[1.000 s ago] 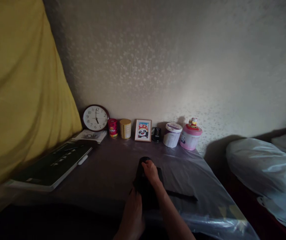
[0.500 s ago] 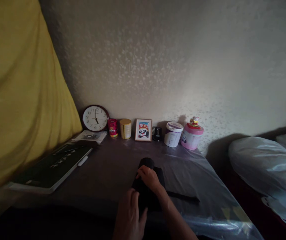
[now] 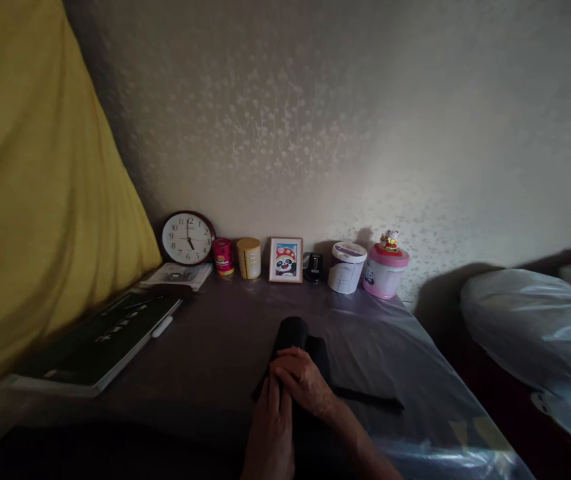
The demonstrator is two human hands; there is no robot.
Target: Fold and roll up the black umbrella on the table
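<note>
A black, cloth-like folded bundle [image 3: 292, 329] lies near the front of the table, its far end rounded like a roll. From its right side a narrow black strip [image 3: 369, 398] stretches over the tabletop. My left hand [image 3: 271, 423] rests on the near part of the bundle with fingers straight and close together. Across the bundle's middle lies my right hand [image 3: 304, 380], palm down, its fingers flat and meeting the left fingertips. Both hands hide much of the near part, and the dark cloth shows little detail there.
Along the wall stand a clock [image 3: 188, 238], a red can [image 3: 223, 257], a yellow tin [image 3: 249, 259], a framed panda picture [image 3: 286, 260], a small black object [image 3: 315, 267] and two tubs [image 3: 347, 268]. A green book [image 3: 110, 340] lies left, by a yellow curtain [image 3: 30, 187].
My left hand has moved forward onto the bundle, its fingers now straight. My right hand has slid slightly nearer, and the two hands now touch. The view has shifted slightly.
</note>
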